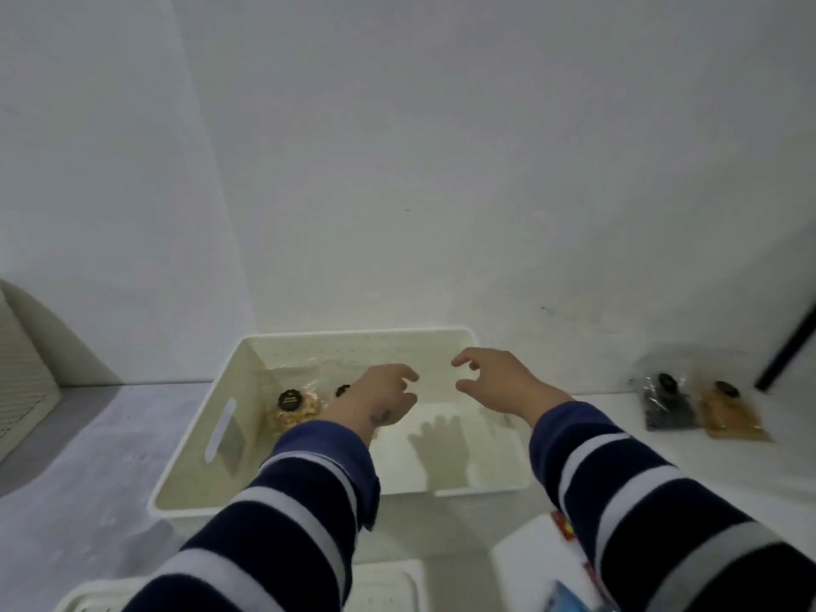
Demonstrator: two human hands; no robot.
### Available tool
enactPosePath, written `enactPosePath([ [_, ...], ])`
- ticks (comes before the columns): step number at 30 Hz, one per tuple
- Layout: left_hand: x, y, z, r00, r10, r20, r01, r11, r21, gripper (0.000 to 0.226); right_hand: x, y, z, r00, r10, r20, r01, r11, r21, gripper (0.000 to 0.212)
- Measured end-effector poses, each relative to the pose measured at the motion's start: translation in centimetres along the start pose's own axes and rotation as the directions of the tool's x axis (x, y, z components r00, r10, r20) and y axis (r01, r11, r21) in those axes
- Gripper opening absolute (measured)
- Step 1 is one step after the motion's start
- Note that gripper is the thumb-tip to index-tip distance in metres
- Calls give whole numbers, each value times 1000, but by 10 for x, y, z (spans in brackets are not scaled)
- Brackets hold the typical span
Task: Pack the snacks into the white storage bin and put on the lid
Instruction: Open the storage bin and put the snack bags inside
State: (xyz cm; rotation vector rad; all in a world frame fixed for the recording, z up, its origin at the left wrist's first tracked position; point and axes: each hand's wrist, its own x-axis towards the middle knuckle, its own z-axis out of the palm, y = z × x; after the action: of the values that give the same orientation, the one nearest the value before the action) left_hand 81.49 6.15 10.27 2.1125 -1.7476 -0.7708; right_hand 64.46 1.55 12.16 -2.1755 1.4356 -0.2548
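The white storage bin (229, 470) stands open on the table in front of me. Inside, at its left, lies a clear bag of pale snacks (296, 408) with a round black label; a second black label (342, 390) peeks out beside my wrist. My left hand (384, 399) hovers over the bin with fingers loosely curled, holding nothing. My right hand (494, 382) hangs above the bin's right half, thumb and fingers apart and empty. Two more snack bags lie on the table at the right: a dark one (666, 404) and a tan one (728, 413).
A white lid (388, 585) lies at the near edge under my left sleeve. A white box (525, 563) and colourful packets (563, 527) sit at the bottom right. A slatted white object (22, 390) stands far left. The wall rises right behind the bin.
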Motion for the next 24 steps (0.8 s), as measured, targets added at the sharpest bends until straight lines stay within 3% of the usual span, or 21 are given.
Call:
enactPosePath([
  [5,0,96,37,983,182,11,-183,981,59,34,-42,69,-51,995,65,-76,-65,998,-1,34],
  [9,11,166,83,972,233,10,-233,972,14,34,-66,148,-85,986,143,-81,-143,990,2,32],
  [15,54,238,176,986,164,41,-161,985,-66,33,-77,273,-129,972,237,-4,-237,971,-26,33],
  [20,101,272,251,997,79,24,-71,966,-250,30,-65,369,-146,962,272,22,-269,960,-79,35],
  [24,133,287,294,999,-15,-35,1,937,-349,33,-43,431,-147,930,368,0,-366,926,93,30],
])
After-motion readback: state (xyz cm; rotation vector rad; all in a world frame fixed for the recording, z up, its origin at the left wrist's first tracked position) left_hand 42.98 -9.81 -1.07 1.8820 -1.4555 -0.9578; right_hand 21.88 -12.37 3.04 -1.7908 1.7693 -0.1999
